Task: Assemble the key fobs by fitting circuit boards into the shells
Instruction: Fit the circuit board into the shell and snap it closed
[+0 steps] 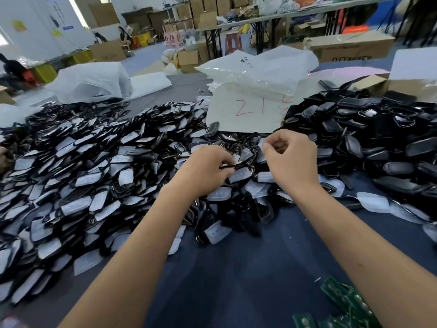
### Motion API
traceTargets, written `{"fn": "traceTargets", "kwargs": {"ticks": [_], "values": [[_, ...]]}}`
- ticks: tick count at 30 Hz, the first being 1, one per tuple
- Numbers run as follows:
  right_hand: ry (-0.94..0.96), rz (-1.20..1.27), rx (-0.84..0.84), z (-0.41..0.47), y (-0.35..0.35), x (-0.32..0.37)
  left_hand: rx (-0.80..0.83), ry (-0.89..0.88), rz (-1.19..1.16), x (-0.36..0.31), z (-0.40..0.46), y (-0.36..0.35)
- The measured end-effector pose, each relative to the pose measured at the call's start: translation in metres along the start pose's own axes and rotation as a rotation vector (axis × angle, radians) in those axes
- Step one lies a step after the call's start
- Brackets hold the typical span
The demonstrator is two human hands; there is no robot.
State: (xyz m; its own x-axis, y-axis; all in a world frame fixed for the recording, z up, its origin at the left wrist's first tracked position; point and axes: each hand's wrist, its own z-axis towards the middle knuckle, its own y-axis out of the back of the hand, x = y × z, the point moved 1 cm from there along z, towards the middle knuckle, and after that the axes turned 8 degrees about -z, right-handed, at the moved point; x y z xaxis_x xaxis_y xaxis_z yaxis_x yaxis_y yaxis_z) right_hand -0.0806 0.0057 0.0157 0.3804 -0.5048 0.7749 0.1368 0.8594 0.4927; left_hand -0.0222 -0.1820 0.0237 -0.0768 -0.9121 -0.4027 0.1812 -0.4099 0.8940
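Glossy black shell (pixel 233 166) is sitting pinched in the left hand (pixel 204 172); the right hand (pixel 292 157) is hovering, fingers curled, apparently holding nothing.

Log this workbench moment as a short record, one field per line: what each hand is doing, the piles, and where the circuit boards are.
left hand: left hand pinches a thin black shell piece over the middle pile
right hand: right hand raised, fingers curled; anything held is too small to tell
left pile: shells with white pads
right pile: black shells
circuit boards: green circuit boards at the near right, untouched
surface: dark blue table cover
behind: white sheet marked 21
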Motion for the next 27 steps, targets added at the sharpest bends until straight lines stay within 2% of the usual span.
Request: {"fn": "traceTargets", "kwargs": {"ticks": [3,6,8,10,12,14,17,20,24,27], "values": [[0.023,0.012,0.023,-0.007,0.007,0.000,-0.017,0.024,0.054,0.000,0.001,0.002],[0.049,0.042,0.012,-0.015,0.023,-0.006,-0.167,0.065,-0.025,-0.001,0.001,0.003],[0.034,0.083,-0.004,-0.020,0.036,-0.015,-0.306,0.115,-0.265,-0.011,0.000,0.000],[0.019,0.139,-0.001,-0.026,0.052,-0.027,-0.364,0.190,-0.627,-0.032,0.000,-0.010],[0.023,0.171,0.002,-0.033,0.069,-0.043,-0.300,0.246,-0.964,-0.062,0.003,-0.030],[-0.018,0.245,0.040,-0.040,0.086,-0.059,-0.192,0.295,-1.180,-0.093,0.007,-0.054],[-0.099,0.386,0.122,-0.051,0.104,-0.076,-0.036,0.325,-1.399,-0.132,0.003,-0.087],[-0.094,0.492,0.113,-0.061,0.119,-0.088,-0.055,0.279,-1.602,-0.158,-0.005,-0.107],[-0.161,0.646,0.062,-0.066,0.120,-0.096,-0.088,0.214,-1.587,-0.169,-0.012,-0.121],[-0.131,0.546,0.064,-0.068,0.119,-0.099,-0.086,0.156,-1.411,-0.164,-0.015,-0.119]]}}
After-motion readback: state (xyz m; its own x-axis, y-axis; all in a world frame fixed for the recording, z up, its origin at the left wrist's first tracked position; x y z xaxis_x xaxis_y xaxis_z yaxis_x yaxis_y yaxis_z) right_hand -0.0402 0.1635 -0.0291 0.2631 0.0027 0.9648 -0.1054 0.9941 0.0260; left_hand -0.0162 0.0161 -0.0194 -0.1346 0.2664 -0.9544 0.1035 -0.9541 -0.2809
